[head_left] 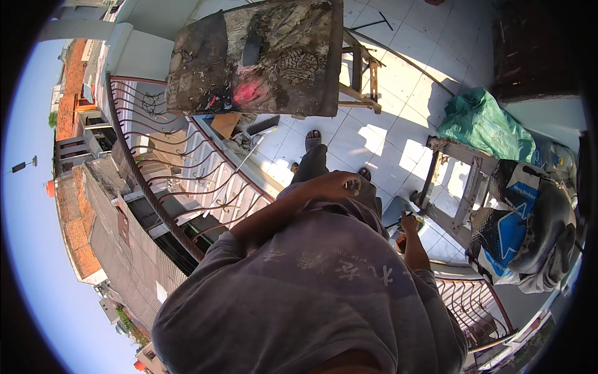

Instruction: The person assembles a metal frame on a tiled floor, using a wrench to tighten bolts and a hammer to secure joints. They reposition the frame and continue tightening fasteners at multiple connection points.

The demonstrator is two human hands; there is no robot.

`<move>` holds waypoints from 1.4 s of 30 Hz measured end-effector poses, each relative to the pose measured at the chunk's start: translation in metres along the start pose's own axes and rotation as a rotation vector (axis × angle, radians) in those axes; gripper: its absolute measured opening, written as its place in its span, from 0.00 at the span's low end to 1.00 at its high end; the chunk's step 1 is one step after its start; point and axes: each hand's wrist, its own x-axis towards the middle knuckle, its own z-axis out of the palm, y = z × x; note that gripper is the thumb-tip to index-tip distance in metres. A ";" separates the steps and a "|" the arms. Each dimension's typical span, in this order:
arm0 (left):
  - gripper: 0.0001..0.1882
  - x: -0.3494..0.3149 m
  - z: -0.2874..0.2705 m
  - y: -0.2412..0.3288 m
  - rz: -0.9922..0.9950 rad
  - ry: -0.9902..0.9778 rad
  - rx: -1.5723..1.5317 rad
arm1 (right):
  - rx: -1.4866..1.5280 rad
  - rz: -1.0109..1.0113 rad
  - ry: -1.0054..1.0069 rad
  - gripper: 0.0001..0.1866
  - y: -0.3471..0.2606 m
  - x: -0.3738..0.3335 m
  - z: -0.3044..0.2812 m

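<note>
My left forearm crosses in front of my body. My left hand [347,185] is at my waist with its fingers curled; whether something small is in them I cannot make out. My right hand [410,223] hangs low at my right side, its fingers closed beside a grey flat-sided object [395,210] with a bit of yellow near it. What it grips is partly hidden. Ahead of me stands a worn, stained worktable [205,68]. On it lie a dark oblong block [251,50], a crumpled patterned rag [299,65] and a patch of pinkish-red colour [246,92].
A curled iron railing [140,171] runs along the left, with rooftops beyond. At the right are a worn wooden stand [464,193], green plastic sheeting [486,128] and blue-and-black sacks [507,224]. Cardboard [225,124] and scraps lie under the table on white tiles [398,81].
</note>
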 end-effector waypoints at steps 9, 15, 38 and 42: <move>0.12 0.032 -0.023 -0.295 -0.033 -0.193 0.076 | -0.044 0.057 0.148 0.22 -0.114 0.000 0.023; 0.15 0.141 -0.058 -0.386 -0.358 0.157 -0.194 | 0.027 -0.526 0.350 0.13 -0.185 0.129 0.109; 0.46 0.432 -0.179 -0.437 0.922 0.723 0.470 | 1.766 -0.451 0.456 0.23 -0.395 0.442 0.295; 0.33 0.451 -0.193 -0.444 1.096 -0.210 -0.104 | 1.502 -0.457 0.698 0.24 -0.392 0.446 0.285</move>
